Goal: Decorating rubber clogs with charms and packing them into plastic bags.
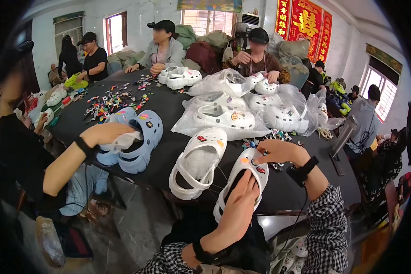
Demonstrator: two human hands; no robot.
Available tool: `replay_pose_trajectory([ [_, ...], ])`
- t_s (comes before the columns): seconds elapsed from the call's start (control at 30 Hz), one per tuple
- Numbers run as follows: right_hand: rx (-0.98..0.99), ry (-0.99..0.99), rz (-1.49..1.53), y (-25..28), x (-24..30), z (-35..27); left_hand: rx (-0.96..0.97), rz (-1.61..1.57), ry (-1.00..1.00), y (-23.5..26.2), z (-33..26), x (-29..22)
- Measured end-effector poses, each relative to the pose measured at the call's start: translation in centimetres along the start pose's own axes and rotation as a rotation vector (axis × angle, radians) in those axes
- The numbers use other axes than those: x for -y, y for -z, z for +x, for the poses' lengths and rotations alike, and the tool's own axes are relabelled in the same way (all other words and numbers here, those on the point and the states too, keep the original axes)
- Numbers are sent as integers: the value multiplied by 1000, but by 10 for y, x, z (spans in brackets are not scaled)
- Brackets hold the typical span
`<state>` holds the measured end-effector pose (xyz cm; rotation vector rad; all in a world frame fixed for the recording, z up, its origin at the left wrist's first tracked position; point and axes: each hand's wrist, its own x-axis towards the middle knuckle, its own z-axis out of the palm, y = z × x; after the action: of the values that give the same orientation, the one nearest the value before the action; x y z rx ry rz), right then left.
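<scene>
A white clog (pixel 229 188) is tilted at the table's near edge, with colourful charms on its toe. My left hand (pixel 237 203) reaches into its foot opening and holds it from inside, the fingertips hidden. Over the toe, my right hand (pixel 281 151) has its fingers bent, the tips pressing at a small dark shoe charm (pixel 255 162). Just left stands another white clog (pixel 209 145), charms on its toe and clear plastic inside. Loose charms (pixel 278 134) lie beyond my right hand.
Bagged white clogs (pixel 223 119) fill the middle of the dark table (pixel 169 123). A person's hand (pixel 112 137) with a white cloth is at blue clogs (pixel 146 132) on the left. A charm pile (pixel 112 102) lies beyond. A metal stand (pixel 342 139) is right; co-workers sit around.
</scene>
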<state>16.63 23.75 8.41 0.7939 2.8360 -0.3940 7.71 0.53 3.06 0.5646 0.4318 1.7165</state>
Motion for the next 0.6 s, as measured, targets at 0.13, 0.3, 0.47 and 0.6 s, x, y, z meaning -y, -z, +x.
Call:
replay_pose_trajectory([
  [0.13, -92, 44, 98, -7, -1, -8, 81, 65, -57, -3, -20, -26],
  [0.3, -464, 236, 15, -25, -1, -16, 94, 246, -374, 6, -3, -62],
  [0.47, -563, 289, 320, -22, 36, -20, -65, 69, -318, 47, 40, -79],
  [0.6, -682, 393, 556, -29, 50, -14, -160, 90, -280, 72, 42, -71],
])
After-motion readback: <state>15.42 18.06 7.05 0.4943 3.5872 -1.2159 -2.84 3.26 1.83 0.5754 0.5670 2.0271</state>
